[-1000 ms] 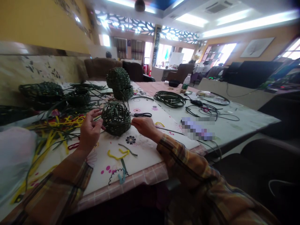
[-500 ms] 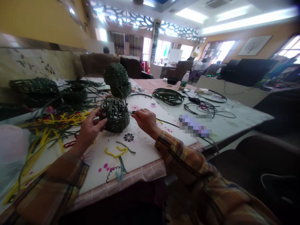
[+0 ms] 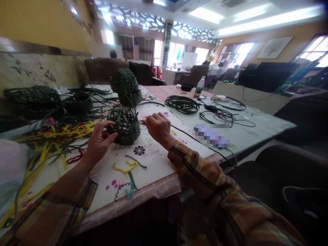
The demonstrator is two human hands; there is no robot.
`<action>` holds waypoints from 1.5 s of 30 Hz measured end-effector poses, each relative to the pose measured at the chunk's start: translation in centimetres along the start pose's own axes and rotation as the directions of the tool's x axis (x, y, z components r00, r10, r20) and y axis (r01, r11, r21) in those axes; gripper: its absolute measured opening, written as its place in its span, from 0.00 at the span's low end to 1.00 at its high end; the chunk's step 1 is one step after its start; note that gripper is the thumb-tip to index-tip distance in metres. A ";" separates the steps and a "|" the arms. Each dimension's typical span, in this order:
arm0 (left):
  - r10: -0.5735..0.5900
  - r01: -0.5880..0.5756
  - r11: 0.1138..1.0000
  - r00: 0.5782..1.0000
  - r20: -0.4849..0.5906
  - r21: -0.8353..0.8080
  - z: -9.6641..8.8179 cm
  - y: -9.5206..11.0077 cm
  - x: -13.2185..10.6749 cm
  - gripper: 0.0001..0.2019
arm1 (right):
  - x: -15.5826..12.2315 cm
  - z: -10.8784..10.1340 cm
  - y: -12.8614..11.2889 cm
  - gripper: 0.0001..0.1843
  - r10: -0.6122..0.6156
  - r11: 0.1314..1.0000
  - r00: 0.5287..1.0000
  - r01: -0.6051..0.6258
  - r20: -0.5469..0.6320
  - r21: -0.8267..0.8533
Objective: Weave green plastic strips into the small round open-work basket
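Basket [image 3: 129, 131] of dark green flat strips, round-bellied and openly latticed, is set near the middle of a bench [image 3: 266, 126], on a smooth white cover [image 3: 164, 164] printed with flowers. Slender strips are bent over the basket's opening, and gaps are left in its weave. Its left side is held by the left hand [image 3: 98, 139], the grip narrow, with thumb and fingers placed at the basket's wall. On the other side, a thin dark strip [image 3: 196, 139] is pinched in the tight grip of the right hand [image 3: 159, 128]; its long, smooth tail is trailed across the cover toward the bench's right edge. Both wrists are wrapped in brown plaid sleeves [image 3: 202, 176].

Just behind, a tightly woven, rounded green basket [image 3: 124, 81] is stacked on a lower one [image 3: 132, 98]. To the right, flat green strips are wound into a loose ring — a coil [image 3: 181, 104] — with a clear plastic bottle [image 3: 200, 85] stood beyond it. At the left, fuzzy yellow and red stems [image 3: 77, 131] are heaped among green strips, near more woven baskets [image 3: 32, 99]. In front, a bent, fuzzy yellow piece [image 3: 125, 167] is laid beside a short green strip [image 3: 135, 161], and a pale blue piece [image 3: 130, 192] is placed by the pink checked hem [image 3: 153, 188].
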State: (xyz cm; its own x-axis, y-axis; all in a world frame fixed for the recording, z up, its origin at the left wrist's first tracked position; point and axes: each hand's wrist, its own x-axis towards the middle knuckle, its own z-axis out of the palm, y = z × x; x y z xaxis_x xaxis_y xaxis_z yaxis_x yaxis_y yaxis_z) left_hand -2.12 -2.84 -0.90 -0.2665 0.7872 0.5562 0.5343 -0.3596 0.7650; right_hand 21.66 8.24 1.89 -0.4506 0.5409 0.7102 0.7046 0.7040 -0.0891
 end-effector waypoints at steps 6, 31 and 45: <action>0.139 -0.127 0.962 0.990 -0.033 0.241 0.1 0.4 -0.3 0.14 | 0.4 0.2 0.2 0.28 -0.003 1.000 1.000 0.003 -0.023 -0.007; 0.080 -0.023 0.977 0.962 -0.262 0.211 2.8 0.0 -0.4 0.14 | -2.2 0.1 -2.3 0.19 0.005 0.996 0.840 -0.052 0.543 0.072; 0.060 -0.031 0.990 0.976 -0.210 0.140 2.3 -0.2 -0.2 0.13 | 1.3 1.4 -2.4 0.32 -0.420 0.708 0.898 0.235 0.131 0.666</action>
State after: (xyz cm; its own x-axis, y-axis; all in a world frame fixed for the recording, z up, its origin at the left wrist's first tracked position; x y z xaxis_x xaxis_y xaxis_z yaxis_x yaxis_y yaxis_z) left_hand -0.36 -1.77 -1.94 -0.3961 0.6415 0.6570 0.6495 -0.3101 0.6943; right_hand 18.59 7.88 2.01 -0.7722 0.2500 0.5841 0.0283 0.9319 -0.3615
